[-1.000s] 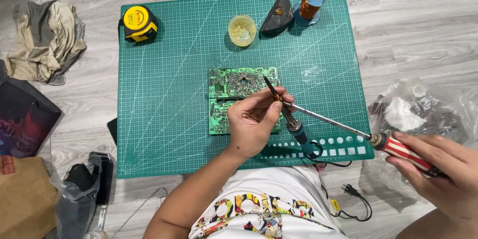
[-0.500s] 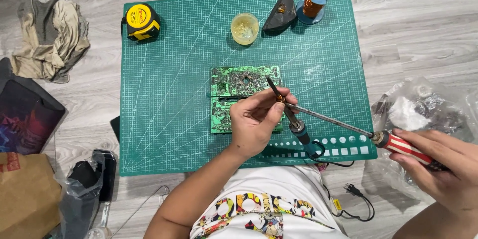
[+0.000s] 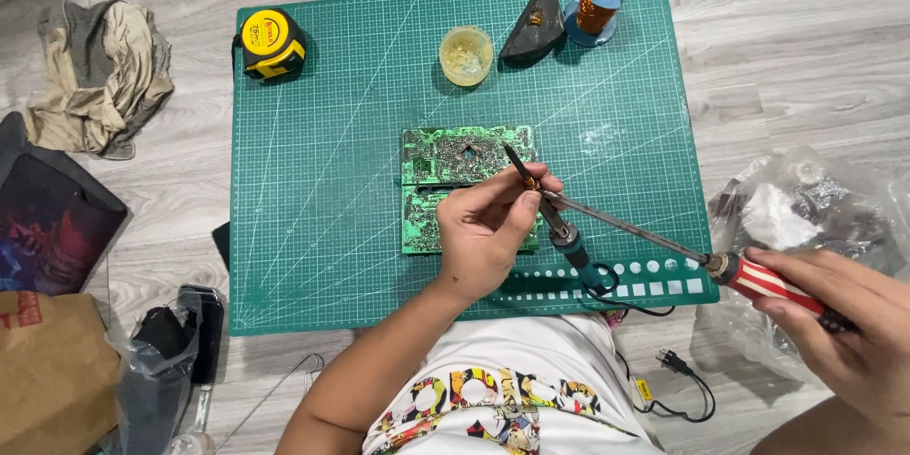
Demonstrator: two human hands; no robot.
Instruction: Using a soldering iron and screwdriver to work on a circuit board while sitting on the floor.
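Over the middle of the green cutting mat (image 3: 313,180) sits the circuit board (image 3: 445,175), solder side up, partly hidden by the left hand (image 3: 488,227). That hand is closed round a soldering iron (image 3: 550,218), pinched like a pen, tip angled up-left onto the board's upper half. The right hand (image 3: 844,332) is wrapped round the red-and-white handle of a long screwdriver (image 3: 664,245), whose shaft runs up-left until its end meets the left fingers by the iron. Can't tell if the blade actually touches the board.

Looks to me like a joint is being heated while the screwdriver levers something off. The next bit would need steady heat and only a gentle pry.

Left forearm comes straight up from the lap, wrist cocked slightly. Further out: small yellowish tub (image 3: 466,55), tape measure (image 3: 270,41), blue spool (image 3: 597,5).
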